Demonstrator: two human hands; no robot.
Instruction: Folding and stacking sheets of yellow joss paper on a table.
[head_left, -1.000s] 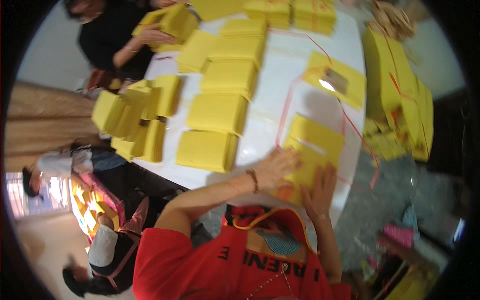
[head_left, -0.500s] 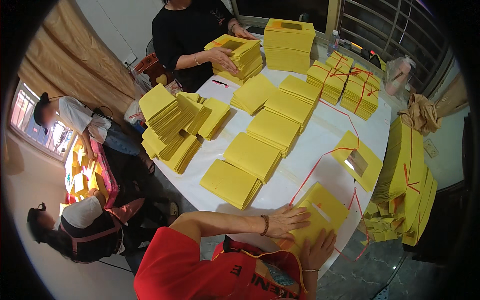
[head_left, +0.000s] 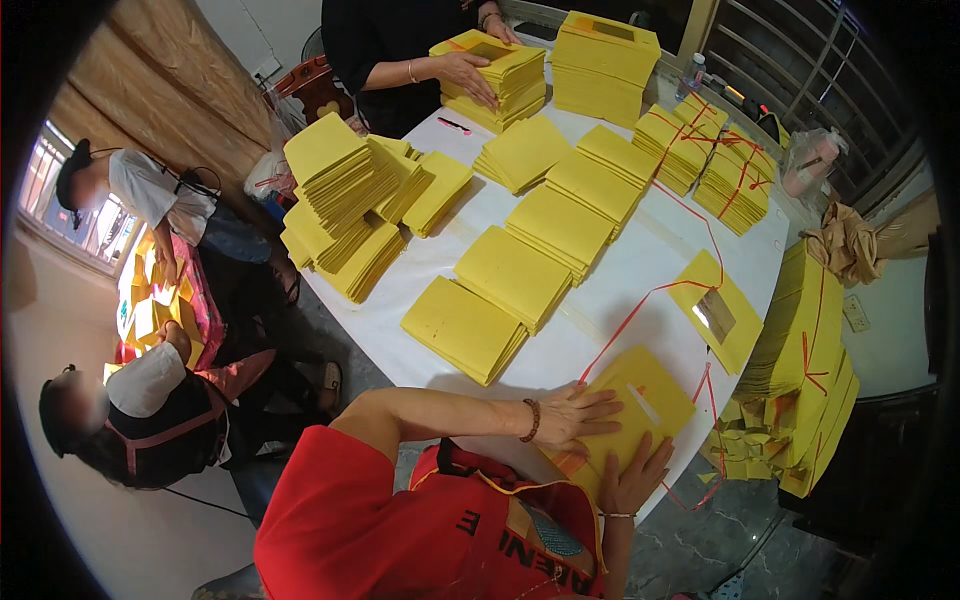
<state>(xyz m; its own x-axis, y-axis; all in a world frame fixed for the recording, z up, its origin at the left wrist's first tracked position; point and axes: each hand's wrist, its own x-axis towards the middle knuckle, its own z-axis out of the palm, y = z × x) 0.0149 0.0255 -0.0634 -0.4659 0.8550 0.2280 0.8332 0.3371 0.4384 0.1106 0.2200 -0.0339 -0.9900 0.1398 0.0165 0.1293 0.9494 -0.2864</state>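
A pile of yellow paper packets [head_left: 652, 388] with a pale window strip on top lies at the table's near edge. My left hand [head_left: 574, 420] rests flat on its left side, fingers stretched out. Pressed against the near right part of the same pile is my right hand [head_left: 636, 474], its fingers spread. A thin red string [head_left: 628, 328] runs up from beside my left hand to a loose yellow sheet with a window [head_left: 715, 312]. More of that string hangs in a loop right of the pile; whether it passes underneath is hidden.
Several yellow stacks [head_left: 512, 279] form a row across the white table [head_left: 385, 338], with a heap [head_left: 330, 165] to their left. String-tied bundles [head_left: 732, 180] sit far right. A co-worker's hand [head_left: 468, 78] holds a stack opposite. Tall tied bundles [head_left: 790, 345] stand beside the table.
The whole view has shifted a little, moving the far stacks upward and right in the picture. My right hand's fingers are slightly more spread on the pile; my left hand has stayed nearly in place.
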